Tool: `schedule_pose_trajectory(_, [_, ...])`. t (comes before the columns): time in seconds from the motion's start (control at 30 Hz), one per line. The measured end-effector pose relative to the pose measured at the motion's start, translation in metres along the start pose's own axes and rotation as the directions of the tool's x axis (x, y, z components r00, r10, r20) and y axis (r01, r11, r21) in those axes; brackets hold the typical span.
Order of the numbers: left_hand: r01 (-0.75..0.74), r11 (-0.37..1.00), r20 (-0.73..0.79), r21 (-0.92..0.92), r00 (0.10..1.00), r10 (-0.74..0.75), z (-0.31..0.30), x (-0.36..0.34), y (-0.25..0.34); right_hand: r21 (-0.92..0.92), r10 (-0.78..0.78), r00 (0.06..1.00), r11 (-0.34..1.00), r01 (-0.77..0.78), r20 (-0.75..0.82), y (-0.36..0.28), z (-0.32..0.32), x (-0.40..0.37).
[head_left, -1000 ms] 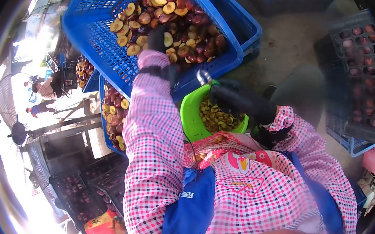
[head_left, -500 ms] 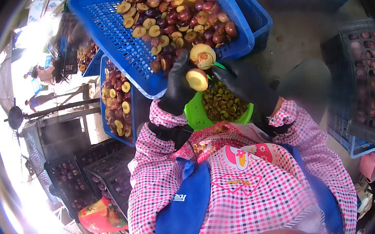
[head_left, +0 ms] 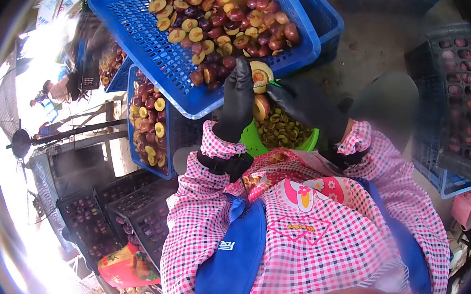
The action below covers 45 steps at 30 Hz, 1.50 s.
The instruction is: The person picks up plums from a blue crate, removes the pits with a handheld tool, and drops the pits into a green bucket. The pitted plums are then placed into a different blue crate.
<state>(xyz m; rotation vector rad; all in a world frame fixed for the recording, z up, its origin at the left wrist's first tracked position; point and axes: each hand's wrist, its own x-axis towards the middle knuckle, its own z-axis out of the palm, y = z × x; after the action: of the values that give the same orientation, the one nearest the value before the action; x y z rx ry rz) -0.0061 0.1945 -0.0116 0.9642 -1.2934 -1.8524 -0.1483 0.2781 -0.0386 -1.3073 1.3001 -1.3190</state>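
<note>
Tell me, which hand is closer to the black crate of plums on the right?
Right. The right hand is over the green bowl, on the side toward the black crate. The left hand lies farther off, against the blue basket.

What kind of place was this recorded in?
Probably an open-air fruit-processing yard: blue crates of halved plums, a green bowl of pits, and stacked dark crates of whole fruit.
</note>
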Motion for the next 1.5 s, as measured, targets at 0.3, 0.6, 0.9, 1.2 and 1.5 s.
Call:
schedule_pose_trajectory(0.3, [-0.18,0.966,0.247,0.185,0.96,0.131,0.004,0.012,0.017,0.671,0.078,0.674,0.066,-0.738,0.734,-0.029,-0.022,-0.007])
schedule_pose_trajectory(0.6, [-0.048,0.882,-0.276,0.469,0.941,0.198,-0.071,0.003,0.045,0.073,0.232,0.591,0.892,-0.446,0.773,-0.01,0.004,-0.008])
schedule_pose_trajectory(0.9, [0.116,0.922,0.074,0.368,0.985,-0.153,-0.044,-0.051,0.024,-0.135,-0.124,0.992,0.983,0.127,0.028,-0.039,0.038,-0.002])
schedule_pose_trajectory(1.2, [0.006,0.827,-0.34,0.562,0.914,0.223,-0.113,-0.043,0.076,-0.116,0.006,0.961,0.993,0.027,0.276,-0.033,0.027,-0.008])
schedule_pose_trajectory(1.5, [0.415,-0.034,-0.33,0.909,0.767,0.551,-0.354,0.027,0.138,-0.358,0.096,0.963,0.934,0.001,0.252,-0.044,0.035,-0.01])
